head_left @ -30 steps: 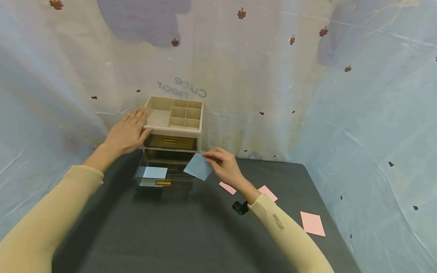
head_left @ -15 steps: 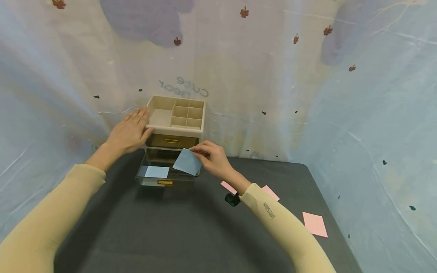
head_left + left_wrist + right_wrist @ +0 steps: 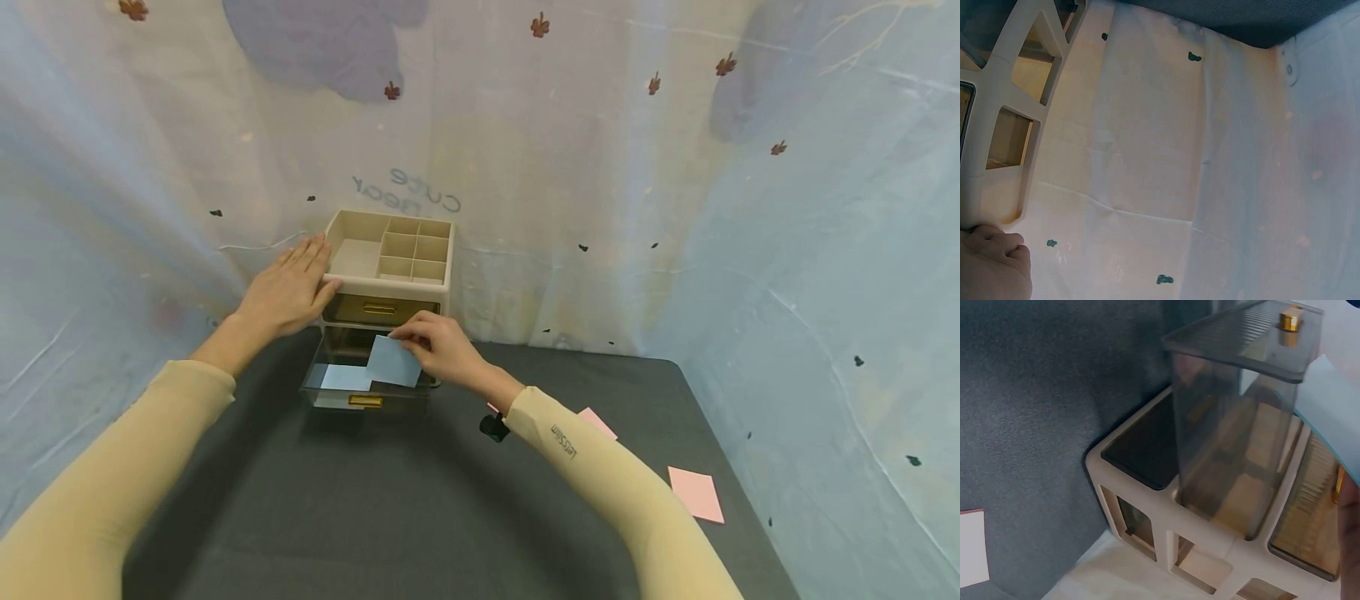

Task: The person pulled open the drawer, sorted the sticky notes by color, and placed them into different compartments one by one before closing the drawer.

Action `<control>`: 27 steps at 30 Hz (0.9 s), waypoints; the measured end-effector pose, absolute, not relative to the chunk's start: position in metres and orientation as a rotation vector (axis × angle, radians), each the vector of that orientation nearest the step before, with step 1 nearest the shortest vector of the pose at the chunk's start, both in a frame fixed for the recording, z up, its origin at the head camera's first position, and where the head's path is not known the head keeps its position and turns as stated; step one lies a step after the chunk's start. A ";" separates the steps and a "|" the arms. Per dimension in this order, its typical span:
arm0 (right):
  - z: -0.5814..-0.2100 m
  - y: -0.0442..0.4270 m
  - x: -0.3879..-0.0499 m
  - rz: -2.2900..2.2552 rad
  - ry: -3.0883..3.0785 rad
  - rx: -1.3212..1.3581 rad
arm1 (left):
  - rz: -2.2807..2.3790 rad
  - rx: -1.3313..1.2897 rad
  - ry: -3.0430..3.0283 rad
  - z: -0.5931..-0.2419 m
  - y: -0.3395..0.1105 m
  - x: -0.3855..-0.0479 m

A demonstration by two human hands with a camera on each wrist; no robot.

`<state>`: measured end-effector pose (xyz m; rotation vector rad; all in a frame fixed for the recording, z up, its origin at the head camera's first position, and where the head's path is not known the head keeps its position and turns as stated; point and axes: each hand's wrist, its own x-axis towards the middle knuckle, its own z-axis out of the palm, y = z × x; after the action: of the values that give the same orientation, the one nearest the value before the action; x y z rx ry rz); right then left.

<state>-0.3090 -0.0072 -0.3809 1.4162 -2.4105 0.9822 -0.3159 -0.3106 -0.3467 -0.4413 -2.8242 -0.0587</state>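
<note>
A cream desktop drawer organizer stands at the back of the table, its smoky see-through lower drawer pulled out. My left hand rests with straight fingers on the organizer's upper left edge. In the left wrist view, part of that hand shows by the organizer's side wall. My right hand pinches a blue sticky note pad by its upper right corner, tilted above the drawer. Another blue sticky note pad lies inside the drawer on the left. The right wrist view shows the held pad beside the drawer.
Pink sticky note pads lie to the right on the dark tablecloth: one near the edge, another partly behind the right arm, a third mostly hidden. The upper drawer is closed. A printed curtain hangs behind the table.
My right hand has moved left with the blue sticky note pad, from beside the pulled-out drawer to over it. The left hand stays on the organizer. The view has shifted slightly.
</note>
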 end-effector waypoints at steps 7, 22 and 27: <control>-0.388 -0.012 -0.311 0.892 -2.506 1.471 | -0.064 -0.431 -2.835 -0.348 -0.311 -0.318; -0.409 -0.017 -0.314 0.763 -2.570 1.592 | -0.055 -0.439 -2.839 -0.350 -0.313 -0.319; -0.411 -0.018 -0.313 0.760 -2.584 1.607 | -0.052 -0.442 -2.833 -0.350 -0.313 -0.320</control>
<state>-0.3126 -0.0177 -0.4112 1.6072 -2.5844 0.7604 -0.3200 -0.3134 -0.3502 -0.4420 -2.8327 -0.0517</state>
